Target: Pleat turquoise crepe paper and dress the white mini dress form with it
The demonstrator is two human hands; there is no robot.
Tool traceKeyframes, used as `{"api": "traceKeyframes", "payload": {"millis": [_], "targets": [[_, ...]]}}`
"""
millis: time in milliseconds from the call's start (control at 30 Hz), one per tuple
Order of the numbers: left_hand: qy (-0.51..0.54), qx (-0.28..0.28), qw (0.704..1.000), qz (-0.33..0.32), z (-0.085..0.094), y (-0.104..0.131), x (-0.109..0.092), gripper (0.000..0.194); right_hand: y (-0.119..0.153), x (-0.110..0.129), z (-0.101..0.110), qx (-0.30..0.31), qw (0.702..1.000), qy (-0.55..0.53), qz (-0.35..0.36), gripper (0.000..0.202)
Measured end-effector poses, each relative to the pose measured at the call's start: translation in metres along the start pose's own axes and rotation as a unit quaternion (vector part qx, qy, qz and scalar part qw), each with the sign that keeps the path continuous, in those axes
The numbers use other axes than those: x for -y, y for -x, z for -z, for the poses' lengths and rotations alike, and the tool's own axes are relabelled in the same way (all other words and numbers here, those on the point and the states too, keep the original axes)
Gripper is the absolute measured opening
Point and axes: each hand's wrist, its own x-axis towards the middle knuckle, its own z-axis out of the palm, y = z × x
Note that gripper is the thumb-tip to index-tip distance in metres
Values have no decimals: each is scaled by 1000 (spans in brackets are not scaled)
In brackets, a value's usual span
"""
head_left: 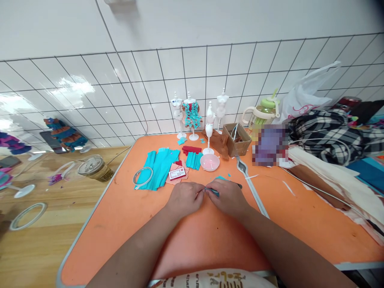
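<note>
My left hand and my right hand meet above the orange table, fingertips pinched together. Between them is a small strip of teal crepe paper, mostly hidden by the fingers. Just beyond the right hand lie more teal scraps and a dark tool end, its kind unclear. Past the left hand are turquoise crepe sheets under a roll of tape, and a small white-and-red box. A pink bowl and a folded turquoise stack sit beyond both hands.
Several white mini dress forms stand by the tiled wall, one wearing turquoise ruffles. A cardboard box, a green-lidded jug and plaid cloth are to the right. A cup is on the wooden table left.
</note>
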Motion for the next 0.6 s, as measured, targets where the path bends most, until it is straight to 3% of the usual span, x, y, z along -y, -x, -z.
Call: {"api": "traceKeyframes", "payload": {"millis": [233,400,600], "targets": [[78,29,996,16,7,-4,1,27,-1,0,3,2,997,-79,-15,12],[145,35,988,44,3,-5,5,27,-3,-3,3,6,992,-123,-27,11],[226,19,970,89,-3,-7,12,25,-7,-16,1,33,961,-264,-78,9]]}}
